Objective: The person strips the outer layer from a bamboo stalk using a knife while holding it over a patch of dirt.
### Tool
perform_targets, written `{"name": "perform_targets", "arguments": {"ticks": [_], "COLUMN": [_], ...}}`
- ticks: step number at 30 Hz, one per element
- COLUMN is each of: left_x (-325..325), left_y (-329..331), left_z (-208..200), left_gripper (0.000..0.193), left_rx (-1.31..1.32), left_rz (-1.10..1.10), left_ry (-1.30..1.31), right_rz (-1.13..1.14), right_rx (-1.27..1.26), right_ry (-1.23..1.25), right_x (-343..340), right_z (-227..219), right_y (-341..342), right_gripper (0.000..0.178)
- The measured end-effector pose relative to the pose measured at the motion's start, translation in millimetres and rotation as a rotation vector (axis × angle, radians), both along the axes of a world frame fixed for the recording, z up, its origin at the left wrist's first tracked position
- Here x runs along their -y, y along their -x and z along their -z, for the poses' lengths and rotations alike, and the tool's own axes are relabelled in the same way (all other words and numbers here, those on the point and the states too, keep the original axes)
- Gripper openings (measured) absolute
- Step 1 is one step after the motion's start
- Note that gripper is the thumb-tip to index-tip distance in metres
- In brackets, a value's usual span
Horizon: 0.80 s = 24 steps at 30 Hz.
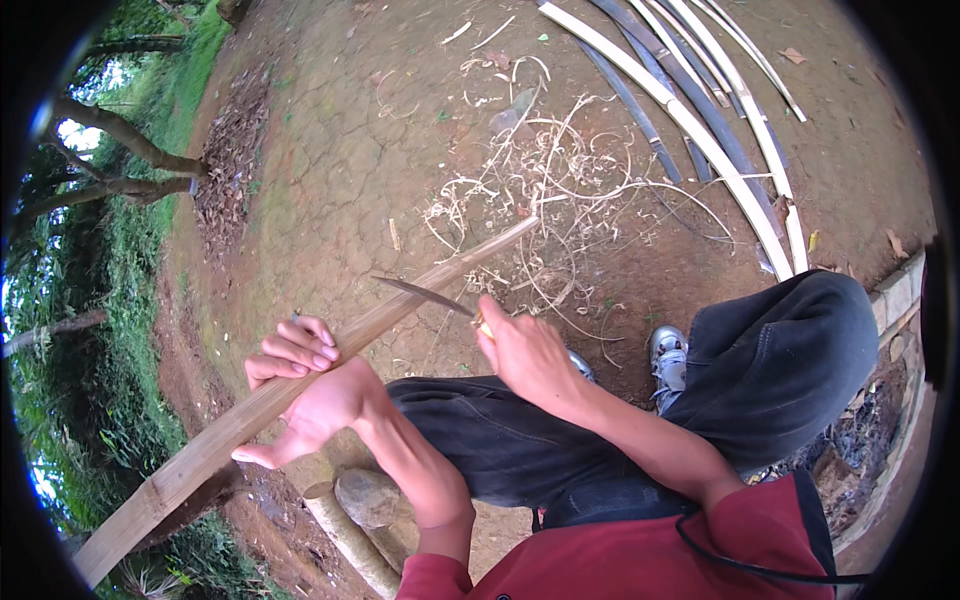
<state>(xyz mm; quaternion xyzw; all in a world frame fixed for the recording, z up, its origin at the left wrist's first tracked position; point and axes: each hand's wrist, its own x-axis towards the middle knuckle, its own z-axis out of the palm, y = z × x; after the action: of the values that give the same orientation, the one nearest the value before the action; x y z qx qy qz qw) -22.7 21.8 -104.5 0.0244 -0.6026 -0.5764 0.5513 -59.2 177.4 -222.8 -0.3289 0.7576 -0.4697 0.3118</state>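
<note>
A long, flat bamboo strip [230, 425] runs slantwise from the lower left to the middle of the view. My left hand [318, 390] supports it from below, the fingers curled over its far edge and the thumb stretched out along the near side. In my right hand [525, 350] is a knife, its handle mostly hidden by my closed fingers. The thin, slightly curved knife blade [430, 294] lies across the strip, pointing left; whether its edge touches the wood I cannot tell. The strip's narrow end rests over curled shavings on the ground.
Thin curled shavings [560, 200] litter the dirt ahead. Several long pale and dark strips [700, 130] lie at the far right. Beside my left elbow are a cut log [350, 535] and a stone [368, 498]. Trees [130, 140] stand at the left; a low concrete edge [900, 290] borders the right.
</note>
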Motion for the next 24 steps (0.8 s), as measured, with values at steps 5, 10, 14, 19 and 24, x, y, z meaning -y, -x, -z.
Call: {"name": "perform_targets", "arguments": {"ticks": [5,10,14,19,24], "left_x": [10,-14,-9,-29,-13], "left_y": [-12,-1,-8,0,-9], "left_z": [-2,-6,-4,-2,-10], "left_gripper": [0.083,0.084,0.086,0.086,0.086], "left_rx": [-0.011,-0.025,-0.024,-0.043,-0.027], "left_rz": [0.059,0.085,0.156,0.147,0.208], "left_ry": [-0.006,-0.044,-0.041,-0.046,0.009], "right_rz": [-0.047,0.048,0.020,0.061,0.006], "right_rx": [0.035,0.055,0.094,0.068,0.115], "right_ry": [0.054,-0.055,-0.018,-0.083,-0.049], "right_x": [-3,1,-4,-4,1], "right_z": [-40,-7,-25,-2,-17], "right_y": [-7,6,3,9,5], "right_gripper": [0.024,0.020,0.023,0.024,0.030]}}
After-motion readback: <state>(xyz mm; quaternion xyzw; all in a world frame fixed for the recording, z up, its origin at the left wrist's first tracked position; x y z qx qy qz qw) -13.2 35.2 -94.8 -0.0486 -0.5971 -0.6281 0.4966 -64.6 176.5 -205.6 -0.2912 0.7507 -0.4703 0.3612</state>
